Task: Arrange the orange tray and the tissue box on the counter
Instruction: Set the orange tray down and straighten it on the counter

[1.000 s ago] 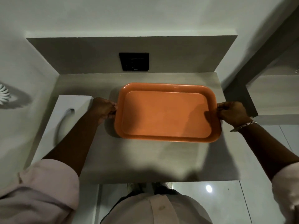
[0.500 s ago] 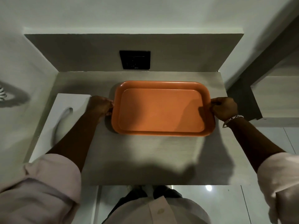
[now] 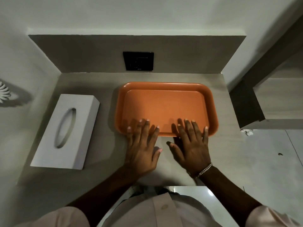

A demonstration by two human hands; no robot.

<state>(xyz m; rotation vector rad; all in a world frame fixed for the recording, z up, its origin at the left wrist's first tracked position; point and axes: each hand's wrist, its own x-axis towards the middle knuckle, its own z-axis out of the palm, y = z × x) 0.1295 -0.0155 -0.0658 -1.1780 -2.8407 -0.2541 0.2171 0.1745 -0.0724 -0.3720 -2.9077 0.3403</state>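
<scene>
Surface: grey wood-grain counter (image 3: pixel 91 174), set into a corner, with a matching upstand (image 3: pixel 82 53) along the back and pale walls behind and to the left. A black wall socket (image 3: pixel 138 61) sits in the upstand, directly behind the tray. To the right, a stepped shelf unit (image 3: pixel 278 99) in the same finish; below it and past the counter's near edge, glossy floor tile (image 3: pixel 270 161). On the left wall, a white fan-shaped ornament (image 3: pixel 3 93), partly cut off by the frame edge.

My left hand (image 3: pixel 142 149): palm down, flat, fingers (image 3: pixel 140 128) spread apart and extended forward, tips lying over the near rim of the tray. Gripping nothing.

My right hand (image 3: pixel 191 148): palm down, flat, fingers (image 3: pixel 188 128) likewise spread, tips over the near rim and into the tray's floor, thumb splayed toward the left hand. Gripping nothing. A silver chain bracelet (image 3: pixel 204 170) at the wrist. Both forearms bare, pale sleeves rolled up near the frame bottom.

Containers: orange tray (image 3: pixel 165 104), rectangular with rounded corners, lying flat on the counter, right of centre, long side parallel to the upstand and near it. Nothing lies in it but my fingertips.

Tissue box (image 3: pixel 65 130): white, flat on the counter at the left, well apart from the tray, long axis running front to back and slightly angled. Oval slot on top; I cannot tell whether tissue shows in it.
</scene>
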